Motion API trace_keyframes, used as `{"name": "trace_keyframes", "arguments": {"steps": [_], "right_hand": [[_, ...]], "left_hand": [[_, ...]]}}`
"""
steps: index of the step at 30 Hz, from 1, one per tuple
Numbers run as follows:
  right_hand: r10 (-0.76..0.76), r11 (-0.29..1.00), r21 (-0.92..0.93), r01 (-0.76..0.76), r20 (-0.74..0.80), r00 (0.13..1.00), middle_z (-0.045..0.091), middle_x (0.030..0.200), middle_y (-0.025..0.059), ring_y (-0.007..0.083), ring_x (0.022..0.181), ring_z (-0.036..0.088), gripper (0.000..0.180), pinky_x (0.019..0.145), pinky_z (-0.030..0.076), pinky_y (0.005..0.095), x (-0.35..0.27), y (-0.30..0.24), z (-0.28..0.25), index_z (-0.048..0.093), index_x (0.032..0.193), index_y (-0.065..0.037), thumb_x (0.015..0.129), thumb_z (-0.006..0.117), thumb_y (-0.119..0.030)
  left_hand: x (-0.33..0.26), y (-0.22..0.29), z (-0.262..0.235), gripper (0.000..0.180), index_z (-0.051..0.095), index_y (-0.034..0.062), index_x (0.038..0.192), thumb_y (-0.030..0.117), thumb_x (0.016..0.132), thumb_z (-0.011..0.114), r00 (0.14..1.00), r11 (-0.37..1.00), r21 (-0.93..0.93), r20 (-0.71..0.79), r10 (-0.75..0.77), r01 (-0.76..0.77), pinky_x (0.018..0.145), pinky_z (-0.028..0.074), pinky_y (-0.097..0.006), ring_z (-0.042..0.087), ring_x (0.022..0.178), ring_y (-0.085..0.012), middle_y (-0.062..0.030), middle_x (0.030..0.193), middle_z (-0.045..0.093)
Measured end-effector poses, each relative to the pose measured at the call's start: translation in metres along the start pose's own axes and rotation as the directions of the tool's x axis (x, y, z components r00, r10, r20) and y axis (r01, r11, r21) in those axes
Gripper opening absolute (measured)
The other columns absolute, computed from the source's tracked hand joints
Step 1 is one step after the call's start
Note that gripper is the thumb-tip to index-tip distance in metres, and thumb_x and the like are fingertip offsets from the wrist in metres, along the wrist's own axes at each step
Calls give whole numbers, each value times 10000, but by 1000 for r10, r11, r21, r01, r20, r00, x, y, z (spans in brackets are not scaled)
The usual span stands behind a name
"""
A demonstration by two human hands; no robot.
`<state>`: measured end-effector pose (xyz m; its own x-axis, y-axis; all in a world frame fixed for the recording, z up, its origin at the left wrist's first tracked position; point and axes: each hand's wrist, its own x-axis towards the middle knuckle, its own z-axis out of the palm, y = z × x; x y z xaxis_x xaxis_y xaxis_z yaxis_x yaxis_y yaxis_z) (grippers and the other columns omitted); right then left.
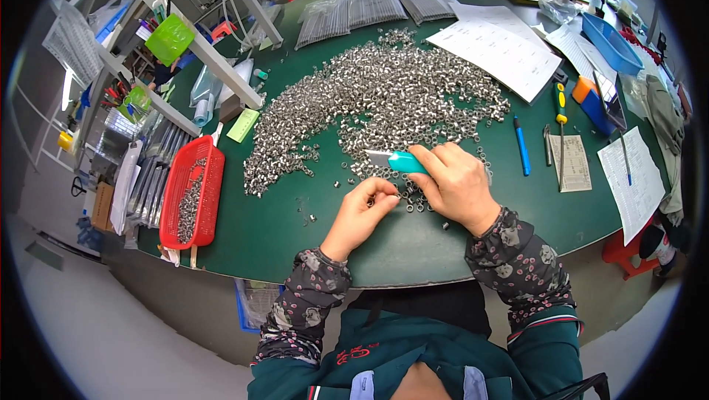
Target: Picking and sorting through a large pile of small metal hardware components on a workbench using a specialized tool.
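My right hand [459, 187] is closed round a teal utility knife [405, 162], its blade out and pointing left. Lower and to the left, my left hand [360, 217] is curled, thumb and forefinger pinched on what looks like a small metal ring [398, 195]. Several loose rings lie on the table just right of those fingertips, partly under my right hand. Beyond both hands spreads a big heap of small silvery metal rings [354, 90].
On the left stands a red plastic basket [210, 197] with metal pieces inside. A blue pen [522, 147], a yellow-handled screwdriver [560, 108] and paper sheets [509, 53] lie to the right. Bundled clear tubes [373, 7] line the back of the green table [399, 256].
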<state>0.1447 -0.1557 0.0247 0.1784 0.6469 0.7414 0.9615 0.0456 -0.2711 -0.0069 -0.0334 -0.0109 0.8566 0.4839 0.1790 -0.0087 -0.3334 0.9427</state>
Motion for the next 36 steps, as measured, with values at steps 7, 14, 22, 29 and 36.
{"name": "trace_keyframes", "arguments": {"steps": [7, 14, 22, 29, 36], "right_hand": [[6, 1000, 13, -7, 88, 996, 494, 667, 60, 220, 627, 514, 311, 540, 439, 339, -5, -5, 2, 577, 984, -75, 707, 670, -179], [33, 996, 77, -52, 229, 973, 543, 698, 73, 236, 666, 550, 271, 559, 458, 362, -7, -8, 8, 579, 966, -83, 738, 657, -207], [98, 982, 123, -144, 319, 943, 567, 707, 92, 271, 693, 569, 236, 575, 461, 396, -6, -9, 8, 582, 970, -95, 784, 614, -236], [109, 976, 138, -168, 356, 928, 561, 679, 90, 274, 666, 571, 234, 562, 461, 394, -8, -10, 9, 593, 961, -94, 780, 617, -241], [56, 998, 24, -65, 274, 960, 529, 659, 62, 234, 653, 558, 255, 542, 457, 370, -9, -13, 10, 604, 971, -111, 750, 646, -231]], "left_hand": [[2, -4, -28, 120, 525, 49, 1005, 80, 906, 466, 965, 518, -836, 48, -256, 179, 383, 281, -148, 392, 535, -37, -48, 820, 542], [5, -7, -35, 163, 537, 27, 1037, 60, 887, 483, 967, 500, -852, 27, -254, 155, 388, 273, -160, 398, 567, -61, -51, 841, 535], [5, -9, -30, 139, 539, 25, 1017, 71, 897, 487, 973, 559, -815, 24, -231, 153, 410, 277, -159, 381, 574, -59, -25, 811, 519], [4, -15, -29, 135, 556, 21, 980, 115, 912, 489, 974, 615, -773, 15, -226, 155, 415, 270, -154, 357, 552, -34, 8, 732, 469], [4, -11, -26, 158, 566, 11, 961, 146, 912, 498, 958, 666, -728, -47, -282, 161, 413, 265, -148, 354, 535, -24, 15, 707, 465]]}}
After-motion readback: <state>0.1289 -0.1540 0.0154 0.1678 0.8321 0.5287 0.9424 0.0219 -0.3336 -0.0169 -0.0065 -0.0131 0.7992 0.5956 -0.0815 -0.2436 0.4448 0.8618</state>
